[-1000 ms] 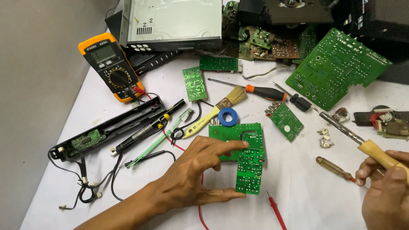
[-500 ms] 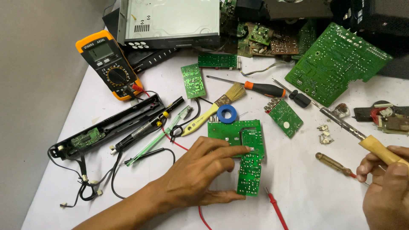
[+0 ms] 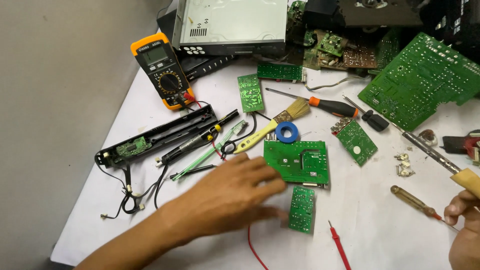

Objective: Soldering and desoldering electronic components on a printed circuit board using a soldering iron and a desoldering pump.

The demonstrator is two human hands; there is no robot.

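Note:
My left hand [image 3: 227, 195] hovers flat over the white table [image 3: 380, 235], fingers apart and blurred, holding nothing. Its fingertips are close to a square green circuit board [image 3: 300, 160] and a small green board [image 3: 302, 209] lying just below it. My right hand [image 3: 464, 230], at the right edge, grips the tan handle of a soldering iron [image 3: 435, 155], whose metal shaft points up and left across the table.
A yellow multimeter [image 3: 161, 70], a long black housing [image 3: 155, 137], a brush [image 3: 280, 125], a blue solder reel [image 3: 287, 132], an orange screwdriver [image 3: 330, 106] and more green boards [image 3: 422, 80] crowd the far half. A red probe [image 3: 340, 245] and a thin brown screwdriver [image 3: 412, 200] lie near me.
My left hand has let go of the small board and pulled back to the left. The small board now lies on the table below the square board. The right hand has barely moved.

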